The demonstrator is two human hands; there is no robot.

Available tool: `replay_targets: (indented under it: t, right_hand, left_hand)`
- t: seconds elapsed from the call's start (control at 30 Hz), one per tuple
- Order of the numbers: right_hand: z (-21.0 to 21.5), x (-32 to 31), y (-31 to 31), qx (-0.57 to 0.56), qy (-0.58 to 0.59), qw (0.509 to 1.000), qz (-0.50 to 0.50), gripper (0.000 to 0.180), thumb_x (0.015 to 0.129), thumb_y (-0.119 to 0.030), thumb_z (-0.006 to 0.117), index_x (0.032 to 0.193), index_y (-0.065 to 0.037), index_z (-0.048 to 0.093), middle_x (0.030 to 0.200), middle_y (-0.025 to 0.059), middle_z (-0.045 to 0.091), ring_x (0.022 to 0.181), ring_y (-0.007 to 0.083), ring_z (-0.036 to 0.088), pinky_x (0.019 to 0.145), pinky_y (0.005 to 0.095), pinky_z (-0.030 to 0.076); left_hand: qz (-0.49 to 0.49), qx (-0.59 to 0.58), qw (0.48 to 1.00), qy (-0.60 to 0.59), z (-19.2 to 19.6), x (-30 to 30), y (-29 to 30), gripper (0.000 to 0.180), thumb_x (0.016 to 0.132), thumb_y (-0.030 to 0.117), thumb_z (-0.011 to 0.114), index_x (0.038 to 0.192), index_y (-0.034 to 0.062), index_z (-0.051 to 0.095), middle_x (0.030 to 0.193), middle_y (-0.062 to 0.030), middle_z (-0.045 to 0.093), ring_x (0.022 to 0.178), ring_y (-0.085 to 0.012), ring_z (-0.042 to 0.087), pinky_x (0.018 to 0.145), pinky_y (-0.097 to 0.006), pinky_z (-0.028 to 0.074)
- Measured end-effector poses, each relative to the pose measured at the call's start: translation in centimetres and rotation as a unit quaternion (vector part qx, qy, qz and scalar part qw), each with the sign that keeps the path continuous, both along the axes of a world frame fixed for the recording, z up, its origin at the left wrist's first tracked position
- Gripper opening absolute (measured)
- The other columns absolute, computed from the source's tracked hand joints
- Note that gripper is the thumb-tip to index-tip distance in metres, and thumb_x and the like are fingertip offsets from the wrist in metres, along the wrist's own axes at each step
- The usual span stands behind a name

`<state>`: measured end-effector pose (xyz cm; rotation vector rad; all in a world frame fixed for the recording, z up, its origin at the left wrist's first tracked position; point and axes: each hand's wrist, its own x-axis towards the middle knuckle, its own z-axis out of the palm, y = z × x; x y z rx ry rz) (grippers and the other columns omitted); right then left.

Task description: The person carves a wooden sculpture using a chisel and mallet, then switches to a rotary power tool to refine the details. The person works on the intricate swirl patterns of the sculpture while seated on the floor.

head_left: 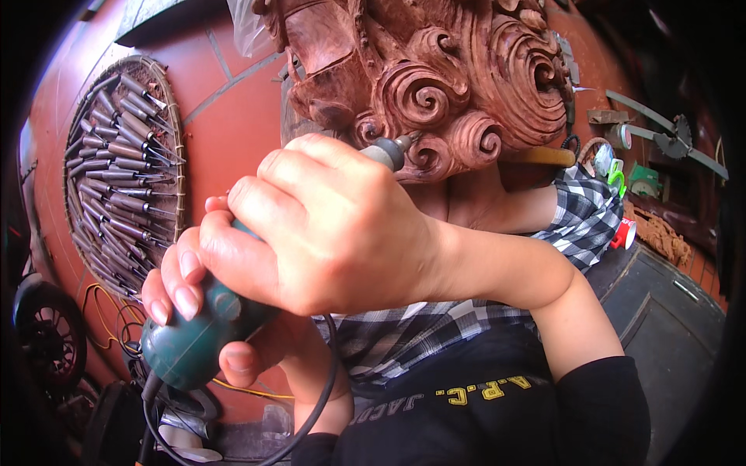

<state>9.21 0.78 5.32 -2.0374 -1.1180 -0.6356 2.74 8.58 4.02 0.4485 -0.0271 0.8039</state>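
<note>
A green corded die grinder (183, 346) lies slanted across the middle, held in both hands. My left hand (272, 342) wraps its rear body from below, thumb on the near side and fingers over the top. Closed over the front part is my right hand (334, 225), which hides much of the housing. The grey nose (385, 154) sticks out past the knuckles. Its small bit (406, 141) meets a scroll on the reddish-brown wood carving (427, 97), though exact contact is hard to tell. Deep spirals and flowing ridges cover that carving.
A round woven tray (177, 116) of many wood-handled chisels (128, 159) sits on the red tiled floor at left. The black power cord (330, 380) loops by my left forearm. Checked cloth (458, 330) covers my lap. A red cup (624, 233) and dark panel (660, 326) are at right.
</note>
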Motion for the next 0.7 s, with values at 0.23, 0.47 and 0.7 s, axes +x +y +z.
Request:
replay_targets:
  t: [0.23, 0.47, 0.7]
  right_hand:
    - [-0.2, 0.2, -0.2, -0.015, 0.019, 1.000, 0.017, 0.013, 0.079, -0.024, 0.068, 0.078, -0.011, 0.065, 0.069, 0.0022, 0.061, 0.064, 0.0186, 0.061, 0.060, 0.0327, 0.045]
    - [-0.4, 0.0, 0.0, -0.032, 0.018, 0.999, 0.033, 0.013, 0.080, -0.024, 0.067, 0.080, -0.011, 0.065, 0.069, 0.0020, 0.061, 0.065, 0.0186, 0.062, 0.060, 0.0333, 0.046]
    - [-0.6, -0.5, 0.2, -0.034, 0.013, 0.999, 0.040, 0.013, 0.080, -0.023, 0.067, 0.079, -0.011, 0.065, 0.070, 0.0019, 0.061, 0.066, 0.0188, 0.062, 0.061, 0.0334, 0.046]
  left_hand:
    - [0.010, -0.012, 1.000, 0.020, -0.7, -0.5, 0.1, 0.058, 0.060, 0.015, 0.076, 0.114, 0.0167, 0.053, 0.103, 0.0006, 0.059, 0.111, -0.0178, 0.055, 0.115, -0.041, 0.032]
    - [0.008, -0.005, 1.000, 0.007, -1.0, -0.9, 0.4, 0.057, 0.060, 0.015, 0.073, 0.114, 0.0134, 0.053, 0.103, -0.0018, 0.058, 0.110, -0.0178, 0.054, 0.114, -0.036, 0.032]
    - [0.007, 0.003, 1.000, 0.008, -1.8, -1.7, 1.0, 0.058, 0.061, 0.014, 0.076, 0.114, 0.0167, 0.053, 0.103, 0.0009, 0.059, 0.111, -0.0181, 0.055, 0.118, -0.043, 0.029]
